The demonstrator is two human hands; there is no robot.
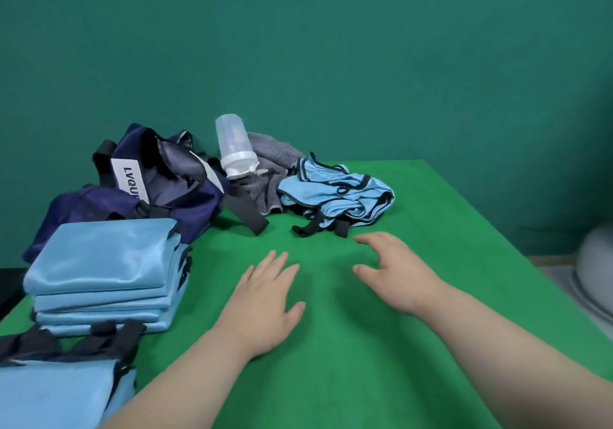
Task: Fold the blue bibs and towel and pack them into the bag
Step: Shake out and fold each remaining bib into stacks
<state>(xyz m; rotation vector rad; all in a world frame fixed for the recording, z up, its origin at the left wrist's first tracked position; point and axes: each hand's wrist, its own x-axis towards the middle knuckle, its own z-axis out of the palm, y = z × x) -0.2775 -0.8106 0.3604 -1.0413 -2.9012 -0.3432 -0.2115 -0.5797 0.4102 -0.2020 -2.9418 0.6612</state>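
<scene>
bag (195, 209) label: "LVQU…"; left hand (265, 302), right hand (394, 272) relaxed, empty

We see soft, even light from above. Faint shadows lie on the green table (365, 362) beneath the left hand (265, 299) and the right hand (394, 272). The folded blue bibs (99, 256) show a mild sheen. Wide-angle distortion bends the table's edges, and everything looks slightly soft.

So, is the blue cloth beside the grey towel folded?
Not folded: the blue cloth lies crumpled in a heap, black straps loose.
</scene>
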